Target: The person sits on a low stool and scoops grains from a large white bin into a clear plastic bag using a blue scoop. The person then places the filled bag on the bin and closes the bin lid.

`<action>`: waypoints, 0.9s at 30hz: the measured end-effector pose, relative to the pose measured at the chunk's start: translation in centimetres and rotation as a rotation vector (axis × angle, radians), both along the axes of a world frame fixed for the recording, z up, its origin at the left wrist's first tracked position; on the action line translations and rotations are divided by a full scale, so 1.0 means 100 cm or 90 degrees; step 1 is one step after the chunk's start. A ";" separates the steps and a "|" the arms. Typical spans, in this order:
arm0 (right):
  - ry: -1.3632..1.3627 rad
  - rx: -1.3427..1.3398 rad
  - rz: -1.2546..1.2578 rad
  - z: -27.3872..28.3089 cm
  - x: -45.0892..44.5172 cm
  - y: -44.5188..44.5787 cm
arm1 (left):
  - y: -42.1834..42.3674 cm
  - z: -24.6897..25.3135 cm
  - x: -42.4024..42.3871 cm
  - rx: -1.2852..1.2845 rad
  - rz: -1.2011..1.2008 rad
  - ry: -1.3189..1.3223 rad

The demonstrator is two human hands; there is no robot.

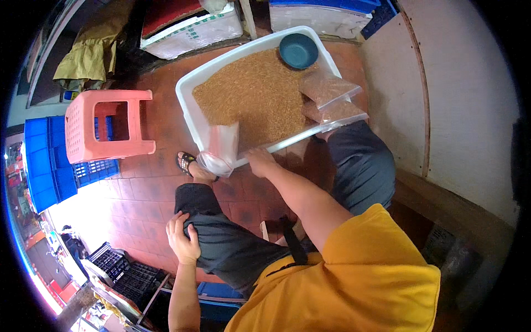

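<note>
A white plastic tub on the floor holds a broad layer of small brown grains or pellets. My right hand is at the tub's near rim; its fingertips are blurred, so whether it grips anything is unclear. Resting on my knee, my left hand has its fingers apart and holds nothing. A stack of clear plastic bags lies over the tub's near left corner. Two filled zip bags lie at the right side, partly over the rim. A dark teal bowl sits on the grains at the far right corner.
A pink plastic stool lies on its side to the left, by blue crates. Foam boxes stand beyond the tub. A pale wall panel rises at the right. Black crates are at the lower left.
</note>
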State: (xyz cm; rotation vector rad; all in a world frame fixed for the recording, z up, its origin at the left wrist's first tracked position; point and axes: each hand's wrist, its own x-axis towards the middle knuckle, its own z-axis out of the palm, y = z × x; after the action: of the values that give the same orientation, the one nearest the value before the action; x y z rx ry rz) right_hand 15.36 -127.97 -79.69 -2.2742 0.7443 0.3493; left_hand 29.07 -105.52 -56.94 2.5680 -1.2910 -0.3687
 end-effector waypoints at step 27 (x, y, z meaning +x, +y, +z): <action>-0.017 -0.037 -1.073 -0.138 -0.094 -0.068 | -0.005 -0.003 0.006 0.001 -0.007 0.058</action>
State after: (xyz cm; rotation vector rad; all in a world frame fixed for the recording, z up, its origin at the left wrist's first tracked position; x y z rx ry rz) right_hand 5.97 -134.75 -93.52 -1.0019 2.2298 -0.5064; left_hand 29.65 -105.97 -57.22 2.5152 -1.2737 -0.4818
